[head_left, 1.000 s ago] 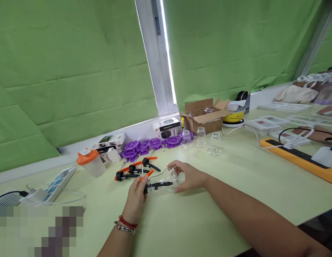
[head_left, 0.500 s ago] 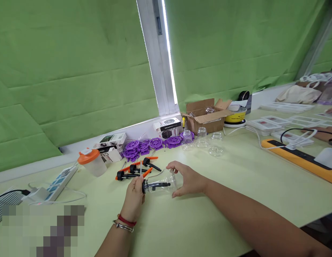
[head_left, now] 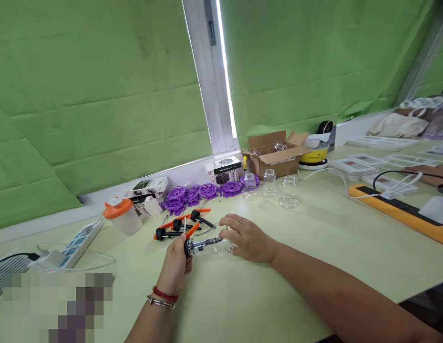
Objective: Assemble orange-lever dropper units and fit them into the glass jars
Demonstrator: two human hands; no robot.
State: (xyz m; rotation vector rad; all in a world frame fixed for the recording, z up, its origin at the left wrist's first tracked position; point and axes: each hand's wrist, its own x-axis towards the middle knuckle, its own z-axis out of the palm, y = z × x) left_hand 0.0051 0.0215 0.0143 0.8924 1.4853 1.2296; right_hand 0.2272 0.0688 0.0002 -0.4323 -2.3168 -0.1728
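My left hand is closed around a black lid with an orange lever and a metal rod. Fitted against this lid is the mouth of a clear bottle, lying on its side above the table. A black stem inside the bottle points right. The fingers of my right hand wrap round the bottle's wide base, hiding part of it. Just beyond my left hand, several similar black lids with stems and orange levers lie on the table.
Purple wheel-shaped parts lie along the wall, beside small printed boxes. Behind several clear containers stands an open cardboard box. An orange-lidded cup and a white power strip are left; an orange power strip is right.
My right hand has turned, its fingers now curled further over the bottle's base. The lid, bottle and my left hand have shifted slightly left.
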